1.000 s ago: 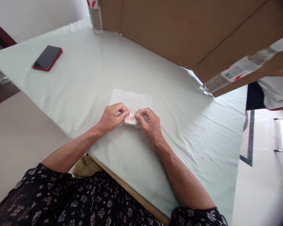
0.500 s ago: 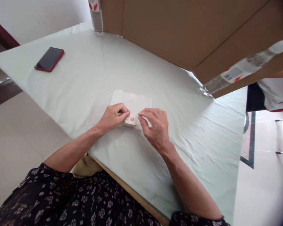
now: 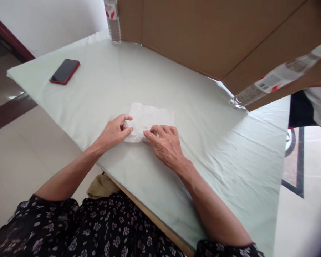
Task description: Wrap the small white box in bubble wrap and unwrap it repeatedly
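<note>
On the worktop (image 3: 139, 78), close to the near edge: a thin white paper (image 3: 153, 115), mostly flat on the pale green cloth (image 3: 139, 185), between both hands. With the left hand (image 3: 113, 131), nothing gripped; thumb and pointing finger held well apart, right by the left side of the paper. Maybe touching with the thumb, but too hard to see. With the right hand (image 3: 168, 147), fingers bent and tips close together over the near edge of the paper. Cannot tell about a pinch there, because of the tips hiding the spot.

Could rip, being so thin, from one hard tug. Could slide or turn on the cloth, from a push by the right hand without a firm press by the left. Could get squashed and creased, from leaning down too much with the right hand. Could also drift off in a little puff of air, from being so light, with both hands lifted.

Not much to fear for the red-edged phone (image 3: 65, 71), well apart from the hands. Could tip over, though, from a big bump to the worktop: the tall cardboard (image 3: 182, 32) and the clear bottle (image 3: 278, 76) beside it.
</note>
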Motion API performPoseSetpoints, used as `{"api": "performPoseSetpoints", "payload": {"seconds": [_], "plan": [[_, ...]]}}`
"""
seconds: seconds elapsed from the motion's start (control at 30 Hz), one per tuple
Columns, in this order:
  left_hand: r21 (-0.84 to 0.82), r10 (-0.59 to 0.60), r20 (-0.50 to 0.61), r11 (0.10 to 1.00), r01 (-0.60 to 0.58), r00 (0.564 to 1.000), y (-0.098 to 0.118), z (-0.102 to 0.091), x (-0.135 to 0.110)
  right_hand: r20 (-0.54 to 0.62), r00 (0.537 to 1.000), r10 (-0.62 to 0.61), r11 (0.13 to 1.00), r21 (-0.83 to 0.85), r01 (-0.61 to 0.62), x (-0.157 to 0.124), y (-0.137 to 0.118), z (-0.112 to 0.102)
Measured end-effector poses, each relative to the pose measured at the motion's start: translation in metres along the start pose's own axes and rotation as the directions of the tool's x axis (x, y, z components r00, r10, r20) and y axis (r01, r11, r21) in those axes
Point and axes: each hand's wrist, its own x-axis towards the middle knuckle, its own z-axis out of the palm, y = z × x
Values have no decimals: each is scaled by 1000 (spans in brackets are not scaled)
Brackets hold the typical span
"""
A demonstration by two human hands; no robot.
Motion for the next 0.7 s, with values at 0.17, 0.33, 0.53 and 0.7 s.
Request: {"api": "performPoseSetpoints", "payload": {"seconds": [0.17,0.33,0.53,0.7], "plan": [[81,-119,-41,989,122,992,-1,-8,-3,0,1000,-4,998,-69,4,0,-4,1],[-82,-356,134,926,369,925,1,-18,-12,15,1000,-26,992,-124,28,2,-8,1],[-221,-566,216,765,605,796,24,-14,-8,28,999,-21,985,-169,26,5,-9,2],[-232,-542,254,770,595,801,33,1,6,50,998,-27,987,-157,34,5,-9,3]]}}
